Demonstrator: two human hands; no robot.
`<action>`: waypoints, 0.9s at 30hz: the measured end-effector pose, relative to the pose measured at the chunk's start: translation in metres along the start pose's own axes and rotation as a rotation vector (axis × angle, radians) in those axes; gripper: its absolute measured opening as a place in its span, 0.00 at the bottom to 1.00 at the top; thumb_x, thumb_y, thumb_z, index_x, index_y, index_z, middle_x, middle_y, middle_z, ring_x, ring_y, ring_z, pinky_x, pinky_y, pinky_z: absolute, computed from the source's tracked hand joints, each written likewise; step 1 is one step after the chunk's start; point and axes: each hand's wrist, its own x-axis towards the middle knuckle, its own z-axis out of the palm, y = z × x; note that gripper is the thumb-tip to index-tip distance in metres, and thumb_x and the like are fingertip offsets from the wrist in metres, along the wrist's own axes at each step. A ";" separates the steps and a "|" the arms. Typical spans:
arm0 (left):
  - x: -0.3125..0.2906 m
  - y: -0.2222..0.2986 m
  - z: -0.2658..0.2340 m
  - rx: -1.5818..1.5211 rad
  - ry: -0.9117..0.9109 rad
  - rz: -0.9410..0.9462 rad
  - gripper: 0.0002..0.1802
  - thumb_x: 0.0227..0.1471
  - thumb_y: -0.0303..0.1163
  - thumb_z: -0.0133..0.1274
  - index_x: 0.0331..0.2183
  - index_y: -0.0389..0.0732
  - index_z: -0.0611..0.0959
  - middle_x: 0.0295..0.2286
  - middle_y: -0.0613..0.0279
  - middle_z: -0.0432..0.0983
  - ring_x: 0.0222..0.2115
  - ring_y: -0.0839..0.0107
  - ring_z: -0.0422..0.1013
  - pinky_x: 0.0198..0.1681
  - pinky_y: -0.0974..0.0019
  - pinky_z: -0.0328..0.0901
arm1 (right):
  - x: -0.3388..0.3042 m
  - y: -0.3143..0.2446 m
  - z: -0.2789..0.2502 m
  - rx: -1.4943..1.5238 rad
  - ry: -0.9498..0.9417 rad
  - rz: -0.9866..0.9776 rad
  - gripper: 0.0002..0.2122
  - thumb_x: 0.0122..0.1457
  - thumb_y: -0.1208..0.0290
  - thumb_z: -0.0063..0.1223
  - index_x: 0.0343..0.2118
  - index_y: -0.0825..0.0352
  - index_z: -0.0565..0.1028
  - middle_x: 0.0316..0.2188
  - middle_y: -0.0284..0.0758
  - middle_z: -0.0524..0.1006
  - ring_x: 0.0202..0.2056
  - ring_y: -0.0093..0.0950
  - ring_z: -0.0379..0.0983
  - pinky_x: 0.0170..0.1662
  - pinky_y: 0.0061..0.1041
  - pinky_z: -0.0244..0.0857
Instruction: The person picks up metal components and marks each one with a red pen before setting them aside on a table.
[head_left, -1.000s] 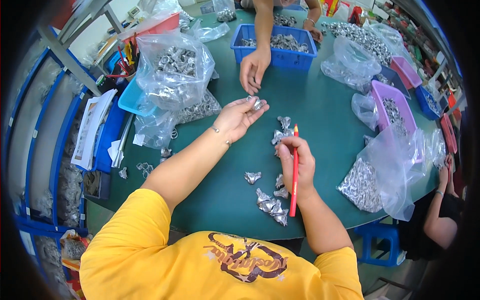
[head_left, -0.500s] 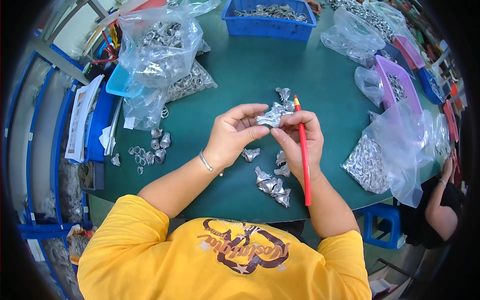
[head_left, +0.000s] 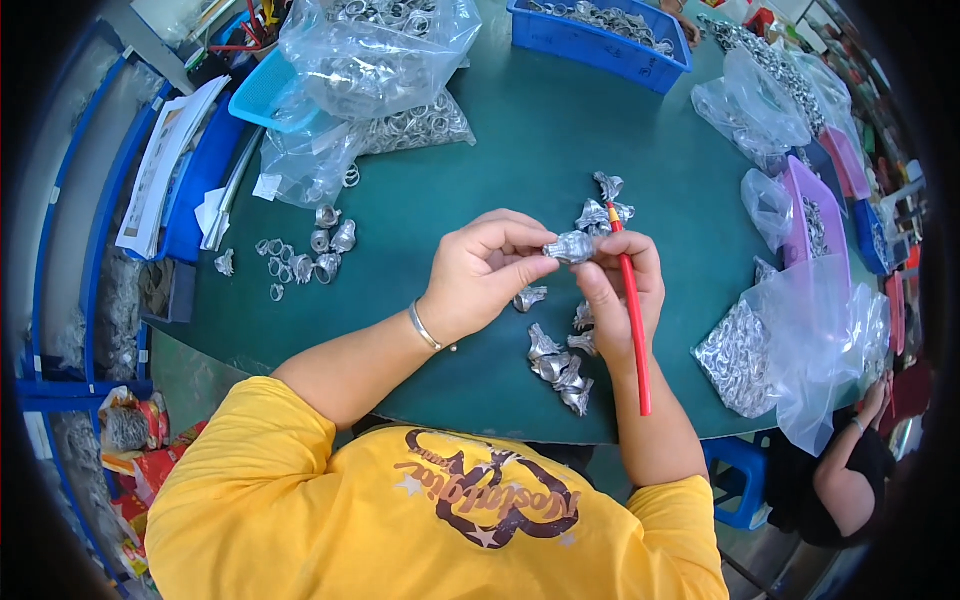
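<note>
Silver part [head_left: 570, 246] being pinched between both hands for inspection | left hand [head_left: 480, 275] gripping part | right hand [head_left: 615, 290] also clasping red pen [head_left: 632, 320] | green worktop [head_left: 520, 130].

The person wore a yellow short-sleeved shirt [head_left: 400, 510] with a dark brown swirling print and pale stars across it, and a thin silver bangle [head_left: 424, 327] on the left wrist.

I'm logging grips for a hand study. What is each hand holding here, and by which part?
The left hand pinches a small silvery metal part at its left end; the right hand steadies its right end and grips a red pencil-like tool near its tip.
</note>
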 end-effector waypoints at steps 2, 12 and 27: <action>-0.001 0.001 -0.001 0.093 -0.028 0.045 0.11 0.46 0.14 0.54 0.36 0.30 0.78 0.36 0.55 0.72 0.36 0.71 0.73 0.39 0.71 0.70 | 0.000 -0.006 0.002 0.039 0.077 0.045 0.14 0.50 0.82 0.58 0.38 0.67 0.65 0.34 0.34 0.73 0.33 0.20 0.70 0.37 0.17 0.66; -0.005 0.016 -0.006 0.494 -0.011 0.226 0.09 0.39 0.18 0.61 0.27 0.37 0.81 0.32 0.59 0.75 0.35 0.69 0.73 0.37 0.70 0.68 | 0.002 0.003 0.004 -0.020 -0.060 -0.111 0.18 0.46 0.89 0.55 0.39 0.67 0.64 0.35 0.38 0.73 0.38 0.25 0.70 0.44 0.24 0.65; -0.059 0.052 -0.169 1.349 0.387 0.056 0.04 0.43 0.25 0.58 0.24 0.34 0.80 0.29 0.55 0.76 0.31 0.60 0.73 0.35 0.65 0.67 | -0.001 -0.012 0.007 -0.244 0.098 -0.084 0.07 0.56 0.81 0.49 0.36 0.67 0.66 0.34 0.36 0.76 0.34 0.18 0.70 0.37 0.16 0.63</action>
